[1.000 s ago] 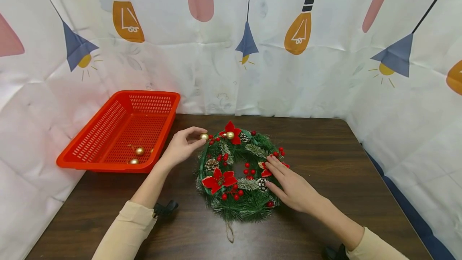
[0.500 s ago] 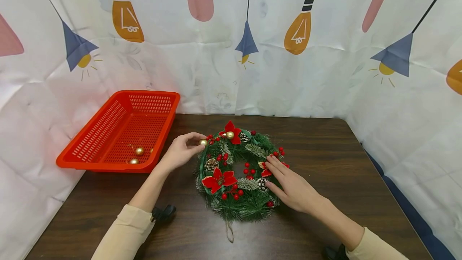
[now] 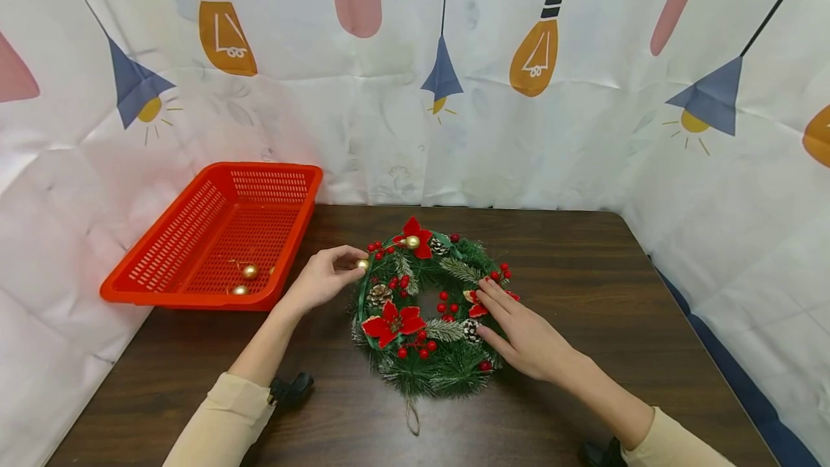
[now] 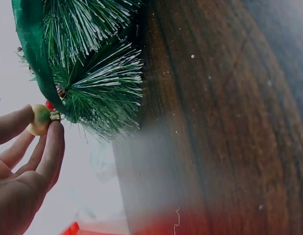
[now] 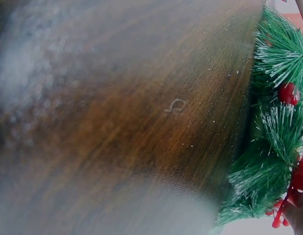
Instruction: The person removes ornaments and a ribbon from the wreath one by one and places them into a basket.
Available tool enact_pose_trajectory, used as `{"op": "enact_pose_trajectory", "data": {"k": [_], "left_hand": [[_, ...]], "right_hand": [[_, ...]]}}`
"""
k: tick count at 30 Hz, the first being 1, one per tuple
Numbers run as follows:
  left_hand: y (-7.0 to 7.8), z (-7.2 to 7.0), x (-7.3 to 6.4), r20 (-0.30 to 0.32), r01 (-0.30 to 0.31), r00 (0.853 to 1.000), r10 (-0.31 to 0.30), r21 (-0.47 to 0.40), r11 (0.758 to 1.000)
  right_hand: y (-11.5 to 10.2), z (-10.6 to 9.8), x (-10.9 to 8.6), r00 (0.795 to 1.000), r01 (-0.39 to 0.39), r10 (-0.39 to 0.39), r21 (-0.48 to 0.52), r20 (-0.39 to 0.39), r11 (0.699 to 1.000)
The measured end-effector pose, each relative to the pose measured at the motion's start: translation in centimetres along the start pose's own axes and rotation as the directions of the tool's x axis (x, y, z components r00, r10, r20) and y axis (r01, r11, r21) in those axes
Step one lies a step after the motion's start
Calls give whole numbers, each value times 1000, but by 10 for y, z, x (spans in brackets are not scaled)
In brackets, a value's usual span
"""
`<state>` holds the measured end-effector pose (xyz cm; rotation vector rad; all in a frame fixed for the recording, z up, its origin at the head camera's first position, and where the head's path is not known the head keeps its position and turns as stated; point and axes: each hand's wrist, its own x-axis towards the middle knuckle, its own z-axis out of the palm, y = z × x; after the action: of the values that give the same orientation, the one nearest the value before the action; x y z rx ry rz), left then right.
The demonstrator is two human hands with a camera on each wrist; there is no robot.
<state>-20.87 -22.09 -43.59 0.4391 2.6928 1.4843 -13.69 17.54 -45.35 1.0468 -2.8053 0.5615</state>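
A green wreath (image 3: pixel 415 380) with red poinsettias, red berries and pinecones lies on the table. At its upper left edge my left hand (image 3: pixel 320 281) pinches a small gold ball ornament (image 3: pixel 362 264) between thumb and fingers. The left wrist view shows this gold ball (image 4: pixel 39 120) with its ribbed cap right beside a green ribbon (image 4: pixel 34 54) on the wreath. My right hand (image 3: pixel 528 334) rests on the wreath's right side, fingers extended over a poinsettia and next to a frosted pinecone (image 3: pixel 471 331). Another gold ball (image 3: pixel 412 242) sits near the top poinsettia (image 3: pixel 418 230).
A red plastic basket (image 3: pixel 155 258) stands at the left with several gold balls (image 3: pixel 249 272) inside. A twine loop (image 3: pixel 413 418) sticks out from the wreath's near side. The brown wooden table (image 3: pixel 583 272) ends against a patterned white curtain (image 3: pixel 389 128).
My left hand has moved slightly down and left along the wreath's edge, carrying the gold ball ornament with it. My right hand has stayed in place on the wreath.
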Motion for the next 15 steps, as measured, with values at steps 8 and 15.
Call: {"op": "enact_pose_trajectory", "data": {"k": [8,15], "left_hand": [[3,-9,-5,-33,10,999,-10,-3,1000],[6,-20,-12,-83,11,997,-11,-2,1000]], "right_hand": [[-1,-1,0,1000,4,-4,-6,-4,1000],[0,-1,0,1000,0,0,3,-2,1000]]}}
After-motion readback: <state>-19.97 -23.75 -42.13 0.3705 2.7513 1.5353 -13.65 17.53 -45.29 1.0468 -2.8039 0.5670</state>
